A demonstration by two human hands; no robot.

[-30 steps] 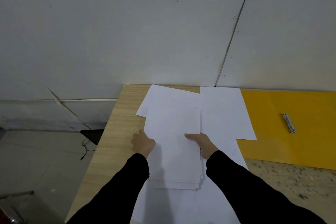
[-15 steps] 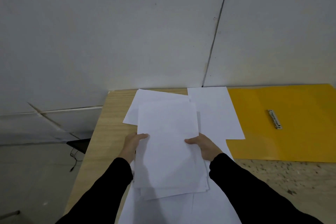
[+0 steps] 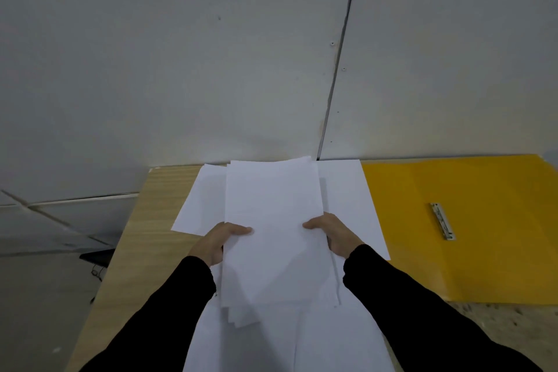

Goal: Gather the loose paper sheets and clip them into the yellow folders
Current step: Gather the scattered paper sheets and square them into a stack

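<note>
A stack of white paper sheets (image 3: 271, 226) is held up off the table, tilted with its far edge raised. My left hand (image 3: 216, 241) grips its left edge, thumb on top. My right hand (image 3: 335, 235) grips its right edge the same way. The stack's near ends are uneven. More loose sheets (image 3: 347, 190) lie flat on the table beneath and around it. An open yellow folder (image 3: 483, 220) lies to the right, with a metal clip (image 3: 442, 221) on its inner face.
The wooden table (image 3: 145, 220) ends at a left edge close to my left arm; the floor and a dark object (image 3: 96, 257) lie below. A grey wall (image 3: 211, 69) stands right behind the table. Speckled surface (image 3: 498, 323) shows at the near right.
Both hands moved from pressing the sheets flat to gripping the stack's sides. The stack has come up off the table and its far edge has tilted upward.
</note>
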